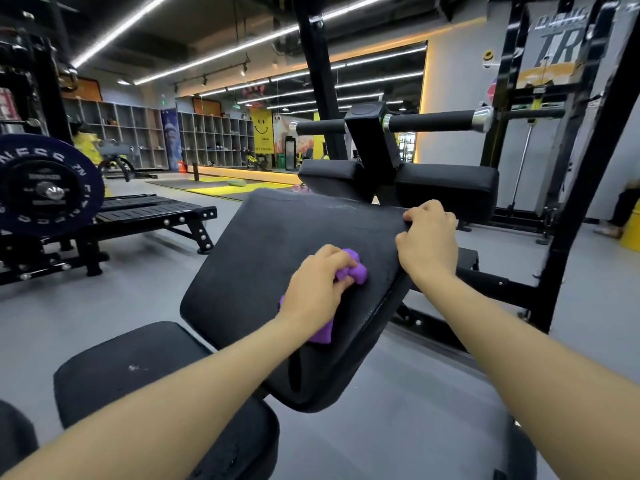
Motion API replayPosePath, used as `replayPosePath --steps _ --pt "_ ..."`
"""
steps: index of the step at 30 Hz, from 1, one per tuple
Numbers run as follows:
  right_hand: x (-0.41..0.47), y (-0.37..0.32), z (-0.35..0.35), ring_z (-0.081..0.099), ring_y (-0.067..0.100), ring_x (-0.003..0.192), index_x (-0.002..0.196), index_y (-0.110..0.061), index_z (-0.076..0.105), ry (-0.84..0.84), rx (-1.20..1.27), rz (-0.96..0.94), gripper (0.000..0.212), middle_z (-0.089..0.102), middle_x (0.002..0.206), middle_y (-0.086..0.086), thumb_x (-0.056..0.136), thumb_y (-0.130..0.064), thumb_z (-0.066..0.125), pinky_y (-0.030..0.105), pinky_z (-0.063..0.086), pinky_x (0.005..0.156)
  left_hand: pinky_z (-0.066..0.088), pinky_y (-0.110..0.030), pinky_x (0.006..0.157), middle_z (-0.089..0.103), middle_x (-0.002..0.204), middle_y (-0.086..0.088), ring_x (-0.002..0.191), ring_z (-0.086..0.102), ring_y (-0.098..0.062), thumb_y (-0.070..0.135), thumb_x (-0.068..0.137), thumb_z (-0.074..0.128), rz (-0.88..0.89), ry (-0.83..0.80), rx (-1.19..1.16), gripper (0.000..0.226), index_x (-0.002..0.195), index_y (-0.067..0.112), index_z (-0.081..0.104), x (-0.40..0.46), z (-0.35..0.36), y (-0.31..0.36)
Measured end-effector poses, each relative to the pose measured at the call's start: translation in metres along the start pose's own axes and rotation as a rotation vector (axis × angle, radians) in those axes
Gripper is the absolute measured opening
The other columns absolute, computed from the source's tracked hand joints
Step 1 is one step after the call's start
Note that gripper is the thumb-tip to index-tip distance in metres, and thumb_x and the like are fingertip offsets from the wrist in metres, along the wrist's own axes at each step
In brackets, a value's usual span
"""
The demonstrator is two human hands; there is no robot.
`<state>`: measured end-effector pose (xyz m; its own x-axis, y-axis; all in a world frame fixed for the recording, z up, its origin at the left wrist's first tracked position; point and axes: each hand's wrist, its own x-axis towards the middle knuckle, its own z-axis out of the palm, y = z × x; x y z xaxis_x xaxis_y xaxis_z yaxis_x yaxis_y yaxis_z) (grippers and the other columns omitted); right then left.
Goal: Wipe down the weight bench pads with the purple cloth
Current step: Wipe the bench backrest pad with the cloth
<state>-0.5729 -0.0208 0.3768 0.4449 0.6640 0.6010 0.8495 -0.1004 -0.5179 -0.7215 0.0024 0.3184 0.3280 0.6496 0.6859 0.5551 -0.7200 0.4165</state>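
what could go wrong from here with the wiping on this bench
The purple cloth is bunched in the left hand, so little fabric meets the angled back pad and streaks may be missed. The right hand grips the pad's far edge, covering a spot that could stay unwiped. The seat pad shows a pale mark and might be skipped.

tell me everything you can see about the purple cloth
The purple cloth is a soft, bright violet fabric, bunched into folds rather than spread flat. It lies on the tilted black back pad, toward its right side. The left hand grips it with curled fingers, covering its middle, so only two parts show: a lump past the fingertips and a tail hanging below the wrist. The right hand holds the pad's edge and does not touch the cloth.
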Motion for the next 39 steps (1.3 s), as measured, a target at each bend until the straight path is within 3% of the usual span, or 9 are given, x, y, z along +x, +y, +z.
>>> replayPosePath --steps 8,14,17,23,27,31,33,35,39 --pt "-0.018 -0.002 0.004 0.044 0.022 0.117 0.115 -0.011 0.061 -0.080 0.026 -0.096 0.029 0.050 0.122 0.003 0.091 -0.001 0.047 0.037 0.046 0.080 0.035 -0.030 0.073 0.055 0.118 -0.004 0.105 0.053 -0.029 0.014 0.092 0.051 -0.438 0.163 0.125 0.014 0.101 0.013 0.061 0.043 0.000 -0.046" --pt "-0.019 -0.005 0.017 0.045 0.024 0.112 0.104 -0.006 0.063 -0.031 0.022 -0.090 0.023 0.052 0.116 0.005 0.088 0.001 0.049 0.039 0.048 0.077 0.034 -0.022 0.075 0.056 0.109 0.012 0.099 0.053 -0.015 0.012 0.088 0.057 -0.165 0.115 0.048 0.015 0.094 0.022 0.066 -0.003 0.007 -0.016" --pt "-0.020 -0.006 0.021 0.044 0.024 0.110 0.101 -0.004 0.062 -0.013 0.011 -0.096 0.021 0.052 0.113 0.006 0.087 0.002 0.048 0.040 0.048 0.077 0.044 -0.026 0.079 0.058 0.110 0.008 0.098 0.057 -0.015 0.012 0.088 0.059 -0.076 0.050 -0.012 0.012 0.093 0.019 0.067 0.011 -0.003 -0.033" --pt "-0.018 -0.002 0.014 0.044 0.021 0.109 0.106 -0.008 0.062 -0.058 0.005 -0.134 0.020 0.052 0.114 0.003 0.089 -0.005 0.051 0.036 0.046 0.075 0.037 -0.032 0.076 0.054 0.120 -0.006 0.108 0.051 -0.032 0.019 0.092 0.054 -0.527 0.221 0.085 0.017 0.107 0.016 0.063 0.058 -0.006 -0.078" --pt "-0.015 -0.001 0.013 0.045 0.022 0.110 0.108 -0.009 0.062 -0.079 0.016 -0.151 0.021 0.052 0.115 0.003 0.089 -0.007 0.054 0.032 0.044 0.074 0.038 -0.031 0.080 0.055 0.118 -0.005 0.108 0.050 -0.030 0.019 0.092 0.055 -0.435 0.217 0.083 0.019 0.108 0.016 0.064 0.038 0.000 -0.052" --pt "-0.016 0.002 0.015 0.046 0.023 0.111 0.108 -0.009 0.063 -0.055 0.019 -0.156 0.022 0.054 0.117 0.003 0.088 -0.008 0.055 0.032 0.042 0.076 0.041 -0.027 0.085 0.057 0.104 0.004 0.096 0.052 -0.023 0.014 0.088 0.061 -0.065 0.097 -0.034 0.012 0.097 0.019 0.067 0.005 0.009 -0.020" --pt "-0.017 0.003 0.013 0.047 0.023 0.112 0.109 -0.009 0.063 -0.052 0.028 -0.155 0.022 0.054 0.117 0.003 0.088 -0.008 0.055 0.033 0.042 0.078 0.044 -0.031 0.085 0.058 0.106 0.002 0.095 0.052 -0.023 0.014 0.088 0.061 -0.007 0.070 -0.023 0.014 0.099 0.018 0.067 0.017 0.005 -0.034" --pt "-0.017 0.004 0.010 0.048 0.023 0.112 0.110 -0.009 0.063 -0.057 0.040 -0.160 0.023 0.054 0.117 0.002 0.088 -0.008 0.056 0.033 0.044 0.079 0.046 -0.037 0.088 0.059 0.111 -0.003 0.101 0.054 -0.028 0.014 0.088 0.061 -0.176 0.147 -0.004 0.016 0.102 0.016 0.068 0.044 0.002 -0.055" --pt "-0.015 0.006 0.007 0.050 0.022 0.110 0.110 -0.010 0.063 -0.090 0.096 -0.170 0.025 0.054 0.116 0.002 0.086 -0.006 0.056 0.035 0.048 0.084 0.036 -0.029 0.083 0.055 0.116 -0.005 0.114 0.046 -0.031 0.017 0.092 0.057 -0.579 0.311 -0.045 0.017 0.105 0.016 0.067 0.070 0.008 -0.051"
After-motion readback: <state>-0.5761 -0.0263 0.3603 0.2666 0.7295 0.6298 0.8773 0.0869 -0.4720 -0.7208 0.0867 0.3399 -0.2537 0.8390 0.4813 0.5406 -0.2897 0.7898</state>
